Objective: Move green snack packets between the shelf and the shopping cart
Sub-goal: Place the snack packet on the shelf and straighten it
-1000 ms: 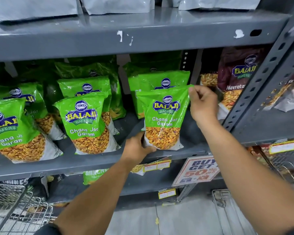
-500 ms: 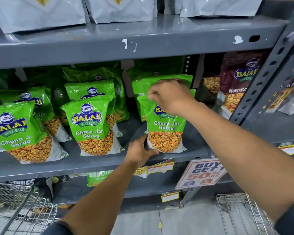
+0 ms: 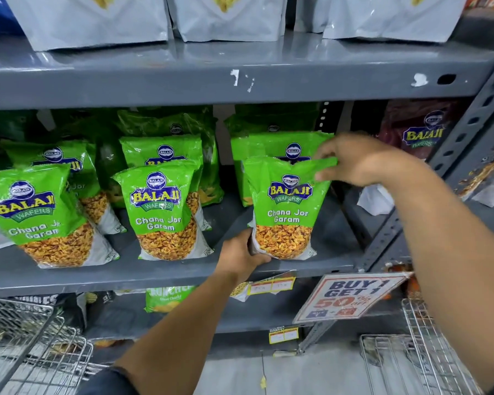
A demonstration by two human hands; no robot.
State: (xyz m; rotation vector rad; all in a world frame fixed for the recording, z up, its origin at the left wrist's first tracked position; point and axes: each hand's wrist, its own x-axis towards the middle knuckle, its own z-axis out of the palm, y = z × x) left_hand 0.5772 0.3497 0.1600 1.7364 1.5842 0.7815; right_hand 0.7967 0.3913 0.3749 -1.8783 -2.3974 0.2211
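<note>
**A:** A grey painted-metal shelf point(image 3: 160, 273) in a shop aisle carries rows of glossy green pouches; its front edge is chipped white in spots on the shelf above point(image 3: 240, 81), where pale matte bags point(image 3: 228, 18) stand. What is the person holding?

**B:** The front right green packet point(image 3: 283, 212), a crinkled plastic pouch marked "Chana Jor Garam" with an orange printed panel of snack at its base. It stands upright on the shelf near the front edge. The left hand point(image 3: 240, 256) is closed around its lower left corner. The right hand point(image 3: 357, 161) pinches the top right corner between thumb and fingers, and the film folds there.

**A:** And around it?

**B:** A second green packet point(image 3: 285, 146) stands just behind, two more point(image 3: 163, 209) point(image 3: 37, 215) stand to the left, and a maroon pouch point(image 3: 419, 132) sits in shadow on the right. A tilted "Buy 1 Get 1 50% off" card point(image 3: 348, 297) hangs below. Wire shopping carts show at the lower left point(image 3: 32, 352) and lower right point(image 3: 422, 360).

**A:** What differs from half a second ago?

**B:** The right hand then lay over the packet's top middle, covering the logo; now it has shifted to the right corner and the logo is exposed. The left hand keeps its hold at the base, and the packet has not left the shelf.
</note>
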